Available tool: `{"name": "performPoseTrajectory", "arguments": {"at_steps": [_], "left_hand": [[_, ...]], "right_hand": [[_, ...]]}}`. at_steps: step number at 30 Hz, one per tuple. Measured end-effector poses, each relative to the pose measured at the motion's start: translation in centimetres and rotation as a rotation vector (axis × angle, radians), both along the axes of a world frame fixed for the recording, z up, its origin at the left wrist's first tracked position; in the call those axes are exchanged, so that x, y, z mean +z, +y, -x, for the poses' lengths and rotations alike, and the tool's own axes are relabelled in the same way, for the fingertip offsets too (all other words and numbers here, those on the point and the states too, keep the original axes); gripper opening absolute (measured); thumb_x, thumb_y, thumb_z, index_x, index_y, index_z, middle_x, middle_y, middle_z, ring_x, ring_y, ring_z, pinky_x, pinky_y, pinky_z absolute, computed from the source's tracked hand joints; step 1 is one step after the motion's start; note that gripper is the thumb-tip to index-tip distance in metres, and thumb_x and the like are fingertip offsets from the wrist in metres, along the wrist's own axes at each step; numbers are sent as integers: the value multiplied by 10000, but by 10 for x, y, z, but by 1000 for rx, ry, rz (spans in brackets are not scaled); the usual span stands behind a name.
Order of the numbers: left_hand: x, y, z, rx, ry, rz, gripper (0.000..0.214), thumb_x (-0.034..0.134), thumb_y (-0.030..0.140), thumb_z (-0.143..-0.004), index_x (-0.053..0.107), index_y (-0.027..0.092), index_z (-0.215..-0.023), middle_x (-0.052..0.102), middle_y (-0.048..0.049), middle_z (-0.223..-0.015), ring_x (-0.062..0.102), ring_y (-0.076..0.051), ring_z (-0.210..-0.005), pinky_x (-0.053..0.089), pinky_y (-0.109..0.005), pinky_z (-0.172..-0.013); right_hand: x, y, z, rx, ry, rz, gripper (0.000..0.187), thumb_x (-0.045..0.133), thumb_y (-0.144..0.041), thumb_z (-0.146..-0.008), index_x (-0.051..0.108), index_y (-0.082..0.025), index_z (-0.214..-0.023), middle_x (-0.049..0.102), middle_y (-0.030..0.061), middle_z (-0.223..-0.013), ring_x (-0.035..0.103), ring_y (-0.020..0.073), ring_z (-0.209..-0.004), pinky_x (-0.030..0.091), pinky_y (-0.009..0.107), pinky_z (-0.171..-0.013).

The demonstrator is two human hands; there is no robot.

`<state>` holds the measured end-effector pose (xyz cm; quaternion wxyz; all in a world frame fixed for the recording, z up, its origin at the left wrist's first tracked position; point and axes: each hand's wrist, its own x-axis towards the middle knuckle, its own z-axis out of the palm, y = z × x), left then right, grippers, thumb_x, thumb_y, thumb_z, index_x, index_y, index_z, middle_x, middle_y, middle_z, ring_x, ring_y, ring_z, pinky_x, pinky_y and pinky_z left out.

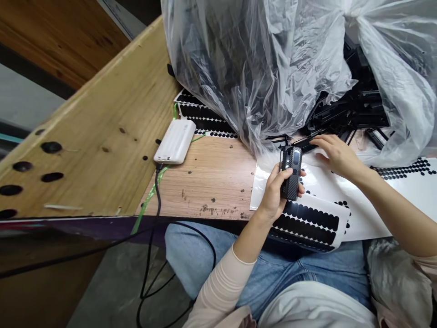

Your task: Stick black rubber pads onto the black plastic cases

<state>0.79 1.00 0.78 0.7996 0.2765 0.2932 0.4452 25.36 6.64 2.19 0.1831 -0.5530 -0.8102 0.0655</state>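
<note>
My left hand (275, 190) is closed around a small dark rectangular case (291, 175) with a carbon-like weave and a rounded window near its upper end. The thumb lies across its face. Just to the right, my right hand (337, 156) has its fingers stretched out, palm down, at the edge of a heap of black plastic parts (363, 109); nothing shows in its grip. Below both hands lies a white sheet of black round stickers (310, 223), curling over the table's front edge.
A large clear plastic bag (246, 59) stands at the back, spilling black parts. On the left, a white power bank (175, 141) with a black cable (158, 191) rests by a wooden side panel (102, 136). More sticker strips (205, 119) lie behind it on the wood-grain tabletop (201, 182).
</note>
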Motion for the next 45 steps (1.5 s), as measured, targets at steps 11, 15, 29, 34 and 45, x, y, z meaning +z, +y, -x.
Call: {"name": "performPoseTrajectory", "arguments": {"at_steps": [11,15,29,34,45], "left_hand": [[-1,0,-1,50,-35,28,440,753,495,-891,564,202,-1158,776,-54,-1024,692,-142,-643,515,-266,-581],[-2,0,-2,72,-34,66,429,771,463,-872,590,204,-1162,768,-42,-1017,713,-166,-700,541,-282,-620],[5,-5,-3,87,40,-1,679,967,436,-750,535,235,-1234,718,-10,-1051,758,-188,-834,639,-336,-751],[3,1,-1,108,-21,65,748,986,500,-717,498,239,-1220,680,23,-965,728,-150,-708,600,-281,-631],[3,1,-1,123,-25,49,721,940,577,-753,478,247,-1198,692,28,-923,742,-168,-642,553,-273,-573]], "right_hand": [[27,-33,16,-338,972,465,333,822,-555,-895,756,-244,-995,756,50,-941,701,220,-825,620,385,-747],[44,-65,34,-324,1300,838,355,916,-525,-831,715,-236,-882,566,-23,-749,547,136,-656,575,282,-625],[29,-86,47,-331,615,230,301,824,-552,-908,812,-252,-884,815,59,-845,706,234,-681,553,396,-651],[15,-64,33,-229,161,220,198,696,-371,-1001,839,-238,-970,836,76,-949,723,271,-755,513,413,-675],[12,-50,73,-320,-127,240,228,629,-208,-990,813,-210,-855,828,114,-950,740,285,-819,360,351,-574]]}}
